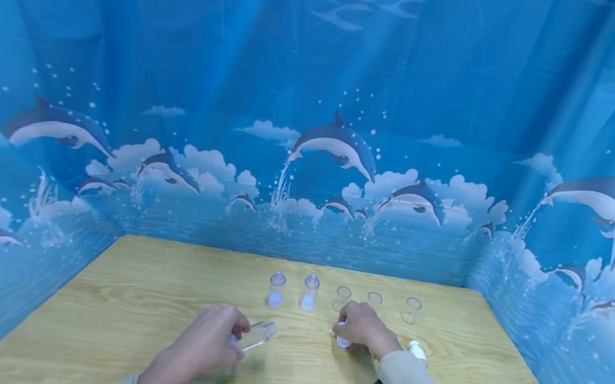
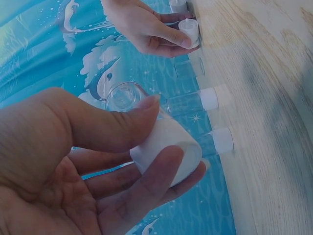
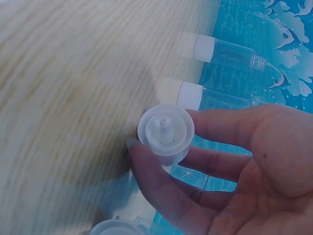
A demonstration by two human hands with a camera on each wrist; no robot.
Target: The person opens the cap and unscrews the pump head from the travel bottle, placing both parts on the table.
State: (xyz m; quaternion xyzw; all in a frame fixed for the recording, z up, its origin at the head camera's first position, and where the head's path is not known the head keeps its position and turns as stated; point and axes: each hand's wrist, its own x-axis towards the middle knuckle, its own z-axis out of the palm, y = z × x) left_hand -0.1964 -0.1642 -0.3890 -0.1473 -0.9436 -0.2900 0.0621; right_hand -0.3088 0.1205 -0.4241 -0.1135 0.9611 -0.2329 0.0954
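My left hand (image 1: 210,339) grips a small clear bottle (image 1: 259,336) above the table, tilted with its threaded neck toward the right. The thumb and fingers hold it around its white bottom part (image 2: 171,149). My right hand (image 1: 362,323) pinches a white round cap-like part (image 3: 166,129) low over the table; a small nozzle stands up in its middle. Two more clear bottles with white bottoms, a left one (image 1: 276,290) and a right one (image 1: 309,293), stand upright between and beyond the hands.
Three clear cup-like covers, at left (image 1: 341,298), middle (image 1: 374,300) and right (image 1: 411,310), stand beyond the right hand. Another white part (image 1: 417,350) is beside the right forearm. A dolphin-print curtain (image 1: 302,230) borders the wooden table (image 1: 154,275) at back and sides.
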